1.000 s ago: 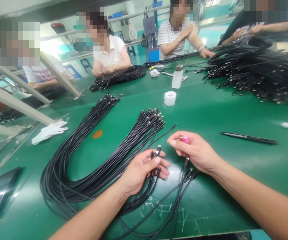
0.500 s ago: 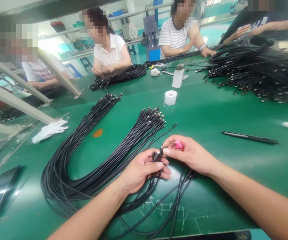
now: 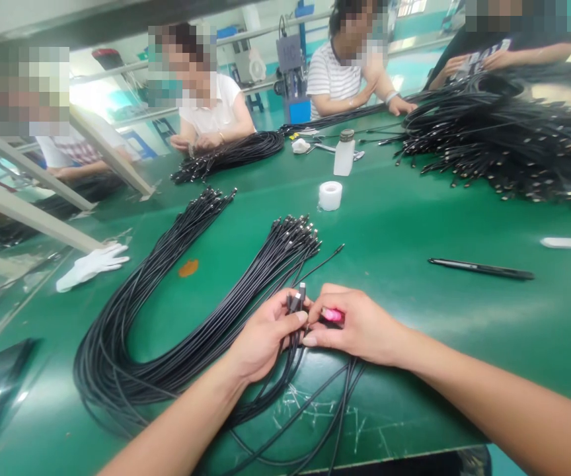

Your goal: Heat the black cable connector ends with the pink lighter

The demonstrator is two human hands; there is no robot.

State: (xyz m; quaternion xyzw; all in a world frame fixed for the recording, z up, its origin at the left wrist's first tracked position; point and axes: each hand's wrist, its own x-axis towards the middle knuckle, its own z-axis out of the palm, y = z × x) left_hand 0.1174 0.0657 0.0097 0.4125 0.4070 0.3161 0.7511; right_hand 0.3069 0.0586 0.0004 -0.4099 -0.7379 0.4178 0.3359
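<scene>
Fingers [image 3: 300, 317] of your left hand [image 3: 260, 337] clamp black cable plugs [image 3: 295, 301], long axis pointing up and away; your right hand [image 3: 359, 327] curls around a pink object [image 3: 332, 315] just beside them, above a green workbench [image 3: 404, 396] in a workshop [image 3: 266, 109].

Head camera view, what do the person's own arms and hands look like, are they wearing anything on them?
The left forearm and right forearm are bare, with no sleeves, watch or bracelet showing. The left hand and right hand wear no gloves, and no rings can be seen.
</scene>
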